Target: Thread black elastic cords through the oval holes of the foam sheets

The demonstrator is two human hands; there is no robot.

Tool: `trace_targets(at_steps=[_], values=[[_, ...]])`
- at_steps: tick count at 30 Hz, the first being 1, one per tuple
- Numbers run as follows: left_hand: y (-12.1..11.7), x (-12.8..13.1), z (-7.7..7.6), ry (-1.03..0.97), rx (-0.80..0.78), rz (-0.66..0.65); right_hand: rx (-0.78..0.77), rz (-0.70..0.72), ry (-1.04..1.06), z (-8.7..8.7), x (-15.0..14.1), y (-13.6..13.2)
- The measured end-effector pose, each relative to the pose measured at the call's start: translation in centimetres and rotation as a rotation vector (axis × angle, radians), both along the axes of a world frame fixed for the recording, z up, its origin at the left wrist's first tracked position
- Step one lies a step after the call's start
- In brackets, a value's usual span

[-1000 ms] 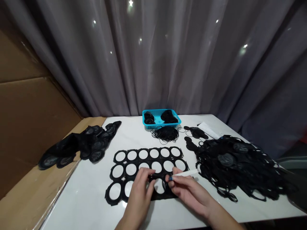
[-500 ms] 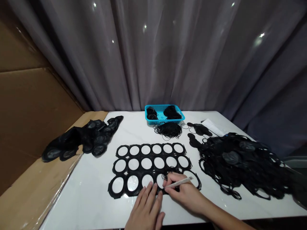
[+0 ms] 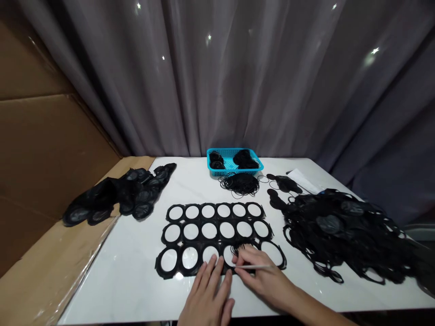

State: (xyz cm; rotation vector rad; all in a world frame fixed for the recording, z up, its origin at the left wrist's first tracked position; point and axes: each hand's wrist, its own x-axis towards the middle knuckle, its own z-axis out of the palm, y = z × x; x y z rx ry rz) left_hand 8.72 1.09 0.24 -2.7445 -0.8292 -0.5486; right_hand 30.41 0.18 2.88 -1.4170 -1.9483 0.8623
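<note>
A black rubber lattice sheet (image 3: pixel 200 231) with three rows of round holes lies flat on the white marble table (image 3: pixel 118 285). My left hand (image 3: pixel 211 290) rests on its lower edge, fingers spread and holding nothing. My right hand (image 3: pixel 260 278) pinches a thin white stick (image 3: pixel 254 267) that lies almost level over the bottom row. Just above those fingers, a small tangle of thin black rings (image 3: pixel 240 248) sits on the sheet. The hand hides part of the lower right holes.
A blue plastic basket (image 3: pixel 234 150) holds black rubber bundles at the table's back. Loose thin black rings (image 3: pixel 240 184) lie before it. A large heap of black cut-out scrap (image 3: pixel 340 235) is on the right, a black pile (image 3: pixel 131 197) on the left, and cardboard (image 3: pixel 50 149) beyond the left edge.
My hands have come down onto the sheet's bottom row, and the left now lies flat. The white stick has swung from slanting up-right to almost level. The view has tilted slightly.
</note>
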Motion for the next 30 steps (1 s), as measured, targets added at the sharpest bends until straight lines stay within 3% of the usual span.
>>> trace_targets(at_steps=[4,6,10,12,14,18,21,25,30], values=[[0.1,-0.2,-0.4,-0.012,-0.018,0.035,0.291,0.150,-0.244,-0.9,0.1,0.2],[0.1,-0.4,-0.7,-0.003,-0.021,0.035,0.351,0.062,-0.304,-0.9,1.3,2.1],[0.0,-0.5,-1.3,0.006,-0.034,0.055,0.339,-0.319,-0.264,0.3,5.1,7.7],[-0.1,-0.5,-1.3,0.000,-0.033,0.064,0.290,-0.394,-0.176,1.2,6.2,9.5],[-0.3,-0.7,-1.2,0.007,-0.034,0.052,0.151,-0.377,-0.032,1.8,6.0,10.1],[-0.6,-1.9,-0.8,0.002,-0.012,0.093,-0.273,-0.229,0.341,1.8,2.5,8.8],[-0.8,-3.1,-0.8,-0.047,0.034,0.153,-0.441,-0.113,0.499,1.3,-0.7,6.9],[-0.9,-3.9,-0.8,-0.042,0.077,0.149,-0.401,-0.028,0.456,1.1,-3.5,4.5],[-1.0,-4.1,-0.7,-0.025,0.132,0.134,-0.290,0.004,0.228,1.7,-4.3,3.4]])
